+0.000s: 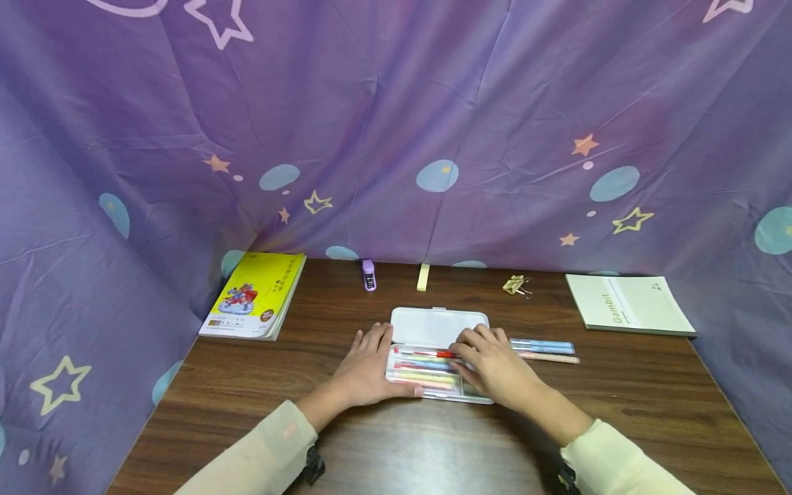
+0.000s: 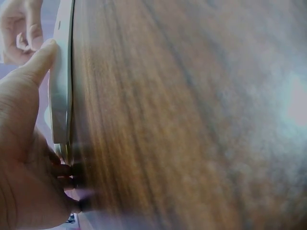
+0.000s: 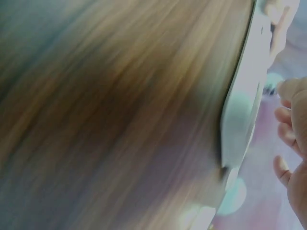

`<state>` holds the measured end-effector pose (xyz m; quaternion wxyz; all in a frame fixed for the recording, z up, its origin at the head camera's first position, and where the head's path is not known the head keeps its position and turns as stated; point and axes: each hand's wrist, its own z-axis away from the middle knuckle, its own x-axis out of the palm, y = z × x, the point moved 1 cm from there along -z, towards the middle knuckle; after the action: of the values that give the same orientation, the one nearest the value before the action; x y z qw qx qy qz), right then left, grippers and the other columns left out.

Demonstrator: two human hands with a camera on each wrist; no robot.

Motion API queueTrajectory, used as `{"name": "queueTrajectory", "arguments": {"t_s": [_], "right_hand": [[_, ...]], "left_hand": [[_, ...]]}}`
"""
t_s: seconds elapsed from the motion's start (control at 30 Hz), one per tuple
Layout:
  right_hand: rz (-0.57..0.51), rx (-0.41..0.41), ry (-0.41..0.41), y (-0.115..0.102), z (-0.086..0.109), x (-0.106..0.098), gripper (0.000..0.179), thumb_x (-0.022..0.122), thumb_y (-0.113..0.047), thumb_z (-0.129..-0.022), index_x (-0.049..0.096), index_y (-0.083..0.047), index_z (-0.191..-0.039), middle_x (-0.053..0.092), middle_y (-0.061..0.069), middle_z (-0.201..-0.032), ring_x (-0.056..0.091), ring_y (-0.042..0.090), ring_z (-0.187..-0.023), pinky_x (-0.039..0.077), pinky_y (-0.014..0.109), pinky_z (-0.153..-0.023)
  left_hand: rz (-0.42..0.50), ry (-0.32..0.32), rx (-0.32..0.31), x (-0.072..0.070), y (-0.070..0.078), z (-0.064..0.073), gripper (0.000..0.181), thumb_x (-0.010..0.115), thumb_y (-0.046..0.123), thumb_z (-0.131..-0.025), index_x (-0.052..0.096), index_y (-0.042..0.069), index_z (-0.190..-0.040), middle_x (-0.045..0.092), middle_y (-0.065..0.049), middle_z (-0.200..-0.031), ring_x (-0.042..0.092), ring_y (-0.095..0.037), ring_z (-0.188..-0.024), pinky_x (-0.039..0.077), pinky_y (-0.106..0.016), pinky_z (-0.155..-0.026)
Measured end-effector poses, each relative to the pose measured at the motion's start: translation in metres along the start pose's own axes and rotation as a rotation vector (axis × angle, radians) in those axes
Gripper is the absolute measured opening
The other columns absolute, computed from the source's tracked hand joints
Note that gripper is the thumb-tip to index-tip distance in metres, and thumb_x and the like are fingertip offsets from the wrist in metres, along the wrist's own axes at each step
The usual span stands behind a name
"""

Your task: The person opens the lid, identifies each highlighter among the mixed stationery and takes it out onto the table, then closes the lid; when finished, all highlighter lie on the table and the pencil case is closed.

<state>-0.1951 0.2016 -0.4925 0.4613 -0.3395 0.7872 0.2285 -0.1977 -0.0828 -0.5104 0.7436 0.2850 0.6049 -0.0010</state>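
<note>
An open white pencil case (image 1: 441,326) lies on the table with its lid tipped back. Several colored pens (image 1: 427,375) lie inside, among them a red pen (image 1: 438,353) near the hinge. My left hand (image 1: 368,368) holds the case at its left end, thumb along the front edge and fingers by the left side. In the left wrist view the thumb (image 2: 41,60) presses on the case's side wall. My right hand (image 1: 495,364) is over the case's right part, fingers loosely bent close to the red pen's end. In the right wrist view its fingertips (image 3: 284,132) stand apart with nothing seen between them.
Blue pens (image 1: 544,346) and a pale orange pen (image 1: 551,357) lie right of the case. Behind stand a purple stapler (image 1: 368,275), a yellow strip (image 1: 423,277) and gold binder clips (image 1: 515,284). A yellow book (image 1: 256,295) lies left, a pale Gambit notebook (image 1: 637,302) right.
</note>
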Motion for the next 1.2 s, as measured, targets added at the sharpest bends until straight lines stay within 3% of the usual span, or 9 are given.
{"name": "queueTrajectory", "arguments": {"t_s": [0.2,0.47,0.7,0.93,1.07,1.2], "right_hand": [[0.002,-0.020,-0.056,-0.018,-0.019,0.008,0.018,0.086,-0.031,-0.097,0.080,-0.020,-0.112,0.069,-0.008,-0.103,0.060,0.016,-0.097,0.052,0.042,-0.084],[0.060,0.000,-0.159,-0.030,-0.025,0.015,0.009,0.084,-0.029,-0.098,0.078,-0.023,-0.098,0.066,-0.007,-0.096,0.059,0.016,-0.092,0.050,0.041,-0.083],[0.055,0.018,-0.183,-0.031,-0.027,0.016,0.009,0.082,-0.028,-0.100,0.077,-0.021,-0.099,0.066,-0.005,-0.097,0.062,0.017,-0.092,0.054,0.041,-0.080],[0.052,0.036,-0.215,-0.031,-0.027,0.019,0.013,0.083,-0.016,-0.094,0.078,-0.018,-0.106,0.068,-0.002,-0.102,0.064,0.019,-0.094,0.056,0.043,-0.080],[0.039,0.074,-0.215,-0.031,-0.029,0.021,0.008,0.081,-0.023,-0.100,0.079,-0.019,-0.106,0.068,-0.003,-0.102,0.064,0.019,-0.096,0.057,0.043,-0.082],[0.046,0.093,-0.197,-0.031,-0.032,0.023,0.010,0.084,-0.027,-0.099,0.078,-0.019,-0.101,0.067,-0.003,-0.100,0.063,0.019,-0.094,0.056,0.043,-0.081]], "left_hand": [[-0.006,0.000,-0.004,0.001,0.000,0.000,0.139,0.067,0.092,-0.085,0.016,0.001,-0.176,0.023,-0.020,-0.184,0.017,-0.039,-0.173,0.013,-0.058,-0.142],[-0.015,0.013,0.003,0.002,0.000,-0.001,0.141,0.068,0.093,-0.083,0.017,0.001,-0.176,0.024,-0.021,-0.183,0.018,-0.040,-0.173,0.014,-0.058,-0.142],[-0.021,0.016,0.002,0.002,-0.001,0.000,0.141,0.068,0.093,-0.083,0.017,0.001,-0.176,0.024,-0.021,-0.183,0.018,-0.040,-0.173,0.014,-0.058,-0.142],[-0.023,0.018,0.006,0.002,0.000,-0.001,0.140,0.068,0.092,-0.084,0.017,0.000,-0.176,0.024,-0.022,-0.183,0.018,-0.040,-0.173,0.014,-0.059,-0.142],[-0.027,0.023,0.010,0.002,0.000,-0.001,0.140,0.068,0.092,-0.084,0.018,0.000,-0.176,0.025,-0.022,-0.183,0.019,-0.040,-0.172,0.015,-0.059,-0.142],[-0.030,0.024,0.006,0.003,-0.001,-0.001,0.140,0.068,0.093,-0.083,0.018,0.000,-0.176,0.025,-0.022,-0.183,0.019,-0.040,-0.172,0.015,-0.059,-0.142]]}}
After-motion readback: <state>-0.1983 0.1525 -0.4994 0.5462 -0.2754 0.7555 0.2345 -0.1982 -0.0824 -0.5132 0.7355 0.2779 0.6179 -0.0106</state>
